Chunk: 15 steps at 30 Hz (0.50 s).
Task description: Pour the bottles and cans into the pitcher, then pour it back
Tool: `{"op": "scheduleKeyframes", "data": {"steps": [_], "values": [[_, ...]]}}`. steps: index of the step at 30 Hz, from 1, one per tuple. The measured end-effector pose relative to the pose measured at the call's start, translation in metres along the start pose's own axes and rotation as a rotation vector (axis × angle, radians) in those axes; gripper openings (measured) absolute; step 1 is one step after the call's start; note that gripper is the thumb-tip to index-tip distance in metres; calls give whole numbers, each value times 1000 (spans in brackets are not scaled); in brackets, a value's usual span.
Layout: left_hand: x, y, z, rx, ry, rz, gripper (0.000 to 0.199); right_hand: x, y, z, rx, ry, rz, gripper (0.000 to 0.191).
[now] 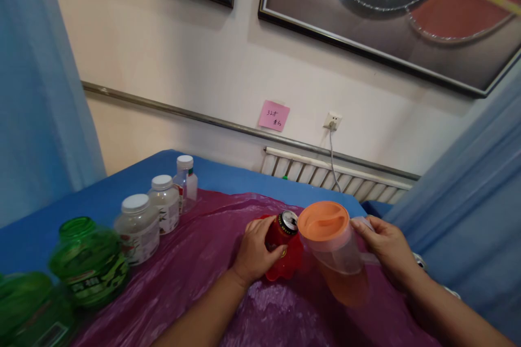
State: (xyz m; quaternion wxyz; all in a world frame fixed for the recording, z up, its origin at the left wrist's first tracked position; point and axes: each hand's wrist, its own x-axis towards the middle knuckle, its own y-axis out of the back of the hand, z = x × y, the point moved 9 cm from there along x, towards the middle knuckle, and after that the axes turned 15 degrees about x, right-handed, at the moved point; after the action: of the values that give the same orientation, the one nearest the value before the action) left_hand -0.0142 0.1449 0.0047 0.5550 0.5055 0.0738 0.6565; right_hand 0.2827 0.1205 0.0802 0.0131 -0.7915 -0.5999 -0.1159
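The left hand [255, 249] has its fingers wrapped around a red metal drink can [280, 227] above a red scalloped dish [287, 260]. The right hand's [386, 246] fingers grasp the handle of a clear plastic pitcher [337, 255] with an orange lid [324, 221], tilted beside the can over the purple plastic sheet [195, 287] covering the blue counter [220, 174].

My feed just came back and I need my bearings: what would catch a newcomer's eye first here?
Probably the orange-lidded pitcher, gripped by its handle in the right hand. Just left of it, the left hand holds a red drink can over a red dish. The glossy magenta plastic sheet spreads beneath them.
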Motion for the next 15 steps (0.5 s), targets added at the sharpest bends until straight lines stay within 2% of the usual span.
{"op": "scheduleKeyframes", "data": {"steps": [6,15], "values": [[-2,-6,0,3,-21,-13,59,7,7,8,-98,17,-18,51],[-3,-4,0,0,-14,-15,62,11,11,-8,-167,65,1,49]]}}
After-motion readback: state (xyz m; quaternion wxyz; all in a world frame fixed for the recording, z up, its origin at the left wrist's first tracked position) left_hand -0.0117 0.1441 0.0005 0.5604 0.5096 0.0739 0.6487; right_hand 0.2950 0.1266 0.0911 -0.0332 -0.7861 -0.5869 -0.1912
